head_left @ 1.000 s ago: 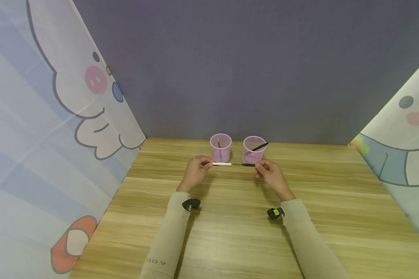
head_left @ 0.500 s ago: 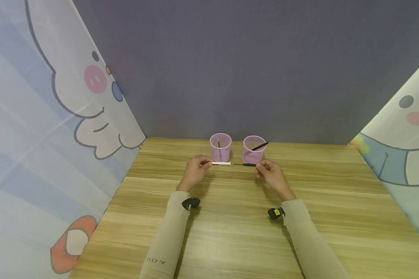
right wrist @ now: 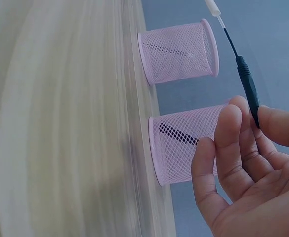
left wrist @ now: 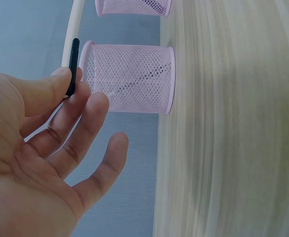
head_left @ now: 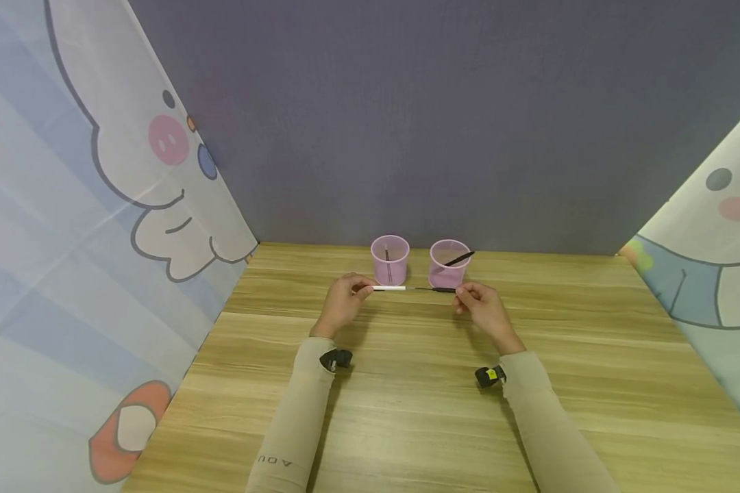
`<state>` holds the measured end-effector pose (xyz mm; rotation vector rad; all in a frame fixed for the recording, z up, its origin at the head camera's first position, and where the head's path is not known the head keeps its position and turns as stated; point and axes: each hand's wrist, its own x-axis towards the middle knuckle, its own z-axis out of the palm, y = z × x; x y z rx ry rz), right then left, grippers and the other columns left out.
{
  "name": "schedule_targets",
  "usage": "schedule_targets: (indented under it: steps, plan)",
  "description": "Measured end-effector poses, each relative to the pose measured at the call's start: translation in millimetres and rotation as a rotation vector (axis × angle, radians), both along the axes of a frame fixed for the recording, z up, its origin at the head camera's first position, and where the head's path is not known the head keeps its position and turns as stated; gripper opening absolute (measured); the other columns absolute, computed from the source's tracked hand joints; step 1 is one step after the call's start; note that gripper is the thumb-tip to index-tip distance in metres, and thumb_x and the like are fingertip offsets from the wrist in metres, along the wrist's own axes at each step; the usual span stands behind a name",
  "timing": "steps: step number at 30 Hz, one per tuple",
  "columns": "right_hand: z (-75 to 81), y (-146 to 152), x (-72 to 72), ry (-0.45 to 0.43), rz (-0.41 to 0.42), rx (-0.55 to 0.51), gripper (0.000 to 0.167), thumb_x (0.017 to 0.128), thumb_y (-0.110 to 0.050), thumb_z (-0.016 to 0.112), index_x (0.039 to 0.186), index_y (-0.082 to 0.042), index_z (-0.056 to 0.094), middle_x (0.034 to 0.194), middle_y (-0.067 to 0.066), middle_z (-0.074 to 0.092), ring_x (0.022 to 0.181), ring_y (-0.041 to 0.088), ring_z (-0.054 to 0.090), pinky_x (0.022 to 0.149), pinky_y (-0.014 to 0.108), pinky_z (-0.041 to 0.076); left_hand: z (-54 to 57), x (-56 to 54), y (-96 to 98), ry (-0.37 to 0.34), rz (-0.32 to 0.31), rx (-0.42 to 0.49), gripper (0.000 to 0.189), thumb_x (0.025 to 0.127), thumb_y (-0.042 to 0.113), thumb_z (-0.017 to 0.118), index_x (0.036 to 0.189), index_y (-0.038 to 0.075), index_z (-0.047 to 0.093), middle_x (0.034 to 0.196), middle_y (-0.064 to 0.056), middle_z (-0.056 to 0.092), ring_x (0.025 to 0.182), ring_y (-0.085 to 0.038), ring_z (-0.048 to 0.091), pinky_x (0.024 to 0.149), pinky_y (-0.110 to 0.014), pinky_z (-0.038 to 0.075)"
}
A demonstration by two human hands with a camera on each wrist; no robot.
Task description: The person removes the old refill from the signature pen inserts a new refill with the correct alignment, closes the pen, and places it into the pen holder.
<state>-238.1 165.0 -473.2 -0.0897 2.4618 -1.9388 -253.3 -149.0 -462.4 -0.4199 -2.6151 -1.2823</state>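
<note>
Left hand [head_left: 340, 305] pinches a white tube [head_left: 390, 288]; right hand [head_left: 486, 313], a black stick [head_left: 445, 290].
Stick's pale tip [right wrist: 221, 21] perhaps enters the tube.

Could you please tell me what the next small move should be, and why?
Probably ease the right hand outward: the black handle it pinches sits farther from the white tube in the left hand than a second ago, with a thin rod between them.

Lettering [head_left: 275, 461] with "A", "U" on left sleeve [head_left: 297, 411]
</note>
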Motion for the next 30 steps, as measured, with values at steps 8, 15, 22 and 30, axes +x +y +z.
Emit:
schedule_targets:
  steps: [8, 15, 22, 30]
  plan:
    - [1.1, 2.8, 1.2, 0.009, 0.012, -0.020, 0.026, 0.106, -0.011, 0.054, 0.109, 0.014, 0.059, 0.080, -0.003, 0.065, 0.071, 0.005, 0.063, 0.072, 0.020, 0.058, -1.2, 1.3, -0.7, -0.021, 0.018, -0.002, 0.011, 0.097, 0.010, 0.069, 0.102, 0.007, 0.078, 0.103, -0.009, 0.074, 0.093, -0.022, 0.067, 0.083, -0.038, 0.057]
    - [1.5, 2.0, 0.9, -0.001, 0.006, -0.019, 0.026, 0.106, -0.011, 0.054, 0.109, 0.015, 0.060, 0.082, -0.001, 0.066, 0.072, 0.007, 0.064, 0.072, 0.020, 0.059, -5.7, 0.9, 0.6, -0.023, 0.019, -0.026, 0.010, 0.096, 0.008, 0.069, 0.100, 0.005, 0.078, 0.102, -0.011, 0.075, 0.093, -0.024, 0.068, 0.084, -0.039, 0.057]
    - [0.2, 1.6, 0.7, -0.003, 0.008, -0.015, 0.024, 0.106, -0.012, 0.054, 0.105, 0.011, 0.060, 0.080, -0.003, 0.066, 0.071, 0.007, 0.064, 0.072, 0.021, 0.059, -11.2, 0.5, 3.4, 0.002, 0.000, -0.122, 0.009, 0.096, 0.009, 0.070, 0.099, 0.005, 0.078, 0.102, -0.011, 0.077, 0.092, -0.022, 0.070, 0.084, -0.039, 0.058]
    - [-0.7, 1.5, 0.4, -0.009, 0.009, -0.014, 0.026, 0.107, -0.012, 0.054, 0.108, 0.014, 0.059, 0.081, -0.002, 0.066, 0.071, 0.006, 0.064, 0.072, 0.020, 0.059, -14.6, 0.1, 7.2, 0.003, -0.015, -0.203, 0.007, 0.093, 0.008, 0.073, 0.097, 0.007, 0.078, 0.096, -0.008, 0.077, 0.084, -0.019, 0.068, 0.078, -0.034, 0.057]
